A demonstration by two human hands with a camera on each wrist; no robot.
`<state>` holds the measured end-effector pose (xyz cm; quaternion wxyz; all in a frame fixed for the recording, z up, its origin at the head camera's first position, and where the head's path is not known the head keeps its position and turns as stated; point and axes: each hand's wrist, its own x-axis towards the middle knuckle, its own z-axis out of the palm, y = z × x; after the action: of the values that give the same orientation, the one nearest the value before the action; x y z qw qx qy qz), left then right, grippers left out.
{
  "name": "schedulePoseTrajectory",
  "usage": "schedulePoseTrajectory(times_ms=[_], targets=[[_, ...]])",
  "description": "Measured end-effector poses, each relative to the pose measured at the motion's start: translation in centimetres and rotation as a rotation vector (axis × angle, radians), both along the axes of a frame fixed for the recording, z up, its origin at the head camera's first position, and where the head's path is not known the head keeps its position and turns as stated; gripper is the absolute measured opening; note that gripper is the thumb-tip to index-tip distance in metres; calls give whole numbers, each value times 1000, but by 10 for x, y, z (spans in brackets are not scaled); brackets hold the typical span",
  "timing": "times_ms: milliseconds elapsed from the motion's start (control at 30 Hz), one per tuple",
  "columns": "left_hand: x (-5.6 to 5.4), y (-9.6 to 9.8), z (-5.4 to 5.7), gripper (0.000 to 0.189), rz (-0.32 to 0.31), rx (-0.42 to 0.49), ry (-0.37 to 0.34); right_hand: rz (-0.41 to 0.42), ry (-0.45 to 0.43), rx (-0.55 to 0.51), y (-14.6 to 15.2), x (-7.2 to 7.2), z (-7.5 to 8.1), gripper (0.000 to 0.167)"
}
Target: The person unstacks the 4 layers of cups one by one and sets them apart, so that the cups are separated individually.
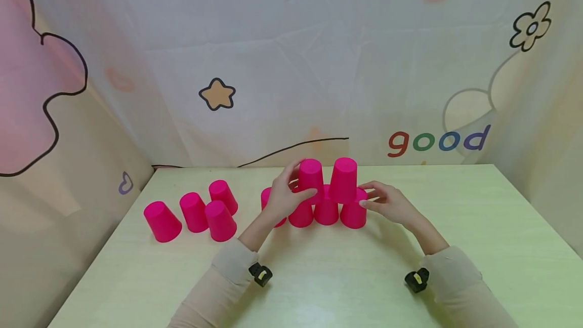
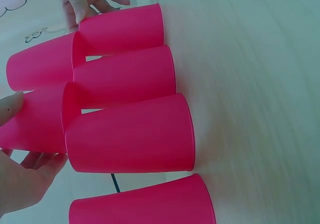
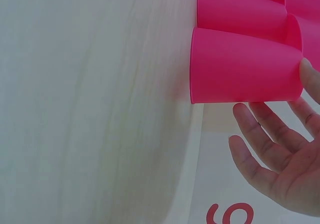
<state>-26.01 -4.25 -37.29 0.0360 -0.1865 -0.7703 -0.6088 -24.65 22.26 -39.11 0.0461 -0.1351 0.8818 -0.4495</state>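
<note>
Cups [image 1: 193, 214], four of them, pink and mouth down, stand loose at the left of the bench [image 1: 346, 277], well apart from the stack [image 1: 326, 214], which seems to leave both arms room. Next comes the row's left-end cup [image 2: 145, 204], a slim gap from its neighbour and partly hidden behind the left hand [image 1: 284, 196]. That hand pinches the left upper cup [image 1: 311, 176] between thumb and fingers, apparently to hold it level where it straddles the second and third cups [image 2: 132, 131]. Beside it, the right upper cup [image 1: 343, 181] bridges the third and fourth. At far right, the right hand [image 1: 389, 204] spreads its fingers loosely around the right-end cup [image 3: 245, 67], thumb touching near its narrow top, perhaps as a light brace; whether the other fingertips press cannot be told.
</note>
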Motion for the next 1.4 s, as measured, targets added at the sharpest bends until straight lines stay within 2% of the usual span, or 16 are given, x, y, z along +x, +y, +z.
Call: schedulePoseTrajectory(times_ms=[367, 600, 1033, 1300, 1400], targets=[[7, -5, 4, 71, -16, 18, 43, -4, 0, 3, 0, 1, 1, 45], [14, -13, 6, 68, 0, 23, 62, -2, -2, 5, -1, 1, 1, 44], [26, -30, 22, 68, -12, -1, 106, 1, 6, 5, -2, 2, 2, 44], [35, -45, 30, 69, -5, 11, 78, -2, 0, 1, -1, 2, 3, 44], [42, -51, 37, 69, -9, 19, 89, -1, -1, 2, -1, 1, 2, 44]])
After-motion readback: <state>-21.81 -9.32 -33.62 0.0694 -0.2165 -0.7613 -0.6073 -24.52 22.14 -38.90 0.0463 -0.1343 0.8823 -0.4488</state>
